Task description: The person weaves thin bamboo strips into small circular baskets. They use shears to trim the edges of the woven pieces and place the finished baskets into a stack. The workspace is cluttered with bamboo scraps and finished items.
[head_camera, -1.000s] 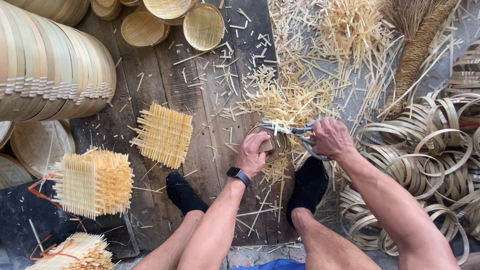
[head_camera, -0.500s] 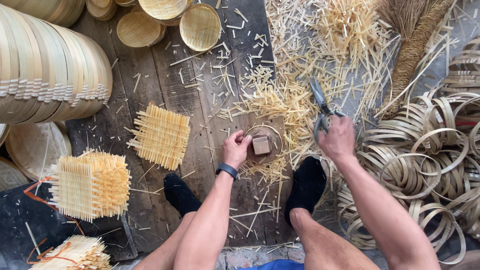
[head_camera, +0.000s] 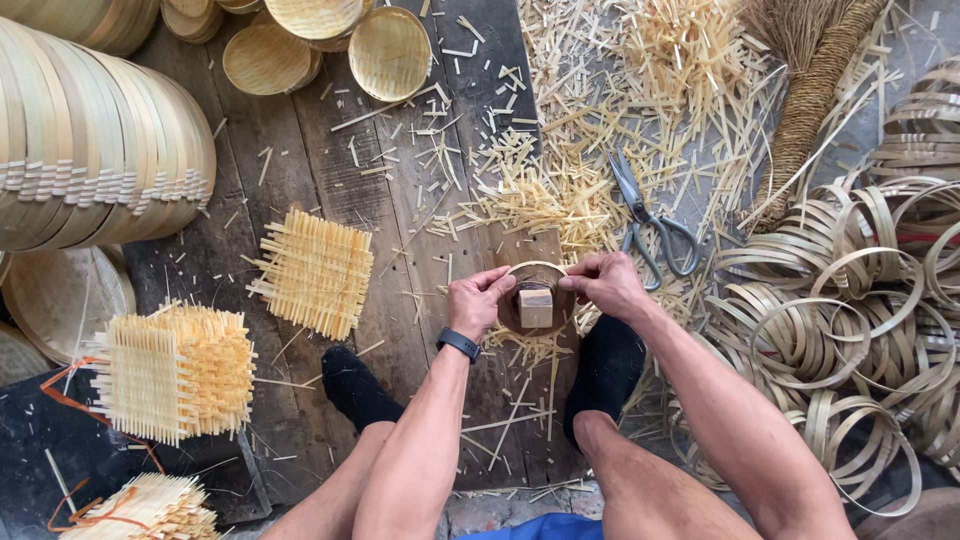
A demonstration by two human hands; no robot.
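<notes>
I see the left hand (head_camera: pixel 478 303) and right hand (head_camera: pixel 603 283) both pinching a round bamboo ring (head_camera: pixel 536 272) on the floor planks (head_camera: pixel 330 150), between the feet. A wooden block (head_camera: pixel 535 308) sits inside it; scissors (head_camera: pixel 650 222) lie just beyond, on the trimmings.

A bamboo-weaving workshop: around the worn plank floor (head_camera: pixel 330 150) lie split strips (head_camera: pixel 600 120), woven mats (head_camera: pixel 315 270), stacked round trays (head_camera: pixel 95 140), coiled hoops (head_camera: pixel 850 330) and scissors (head_camera: pixel 650 225).

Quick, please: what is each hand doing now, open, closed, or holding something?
Left hand: closed on the round bamboo ring.
Right hand: closed on the same ring; scissors lie apart.
</notes>
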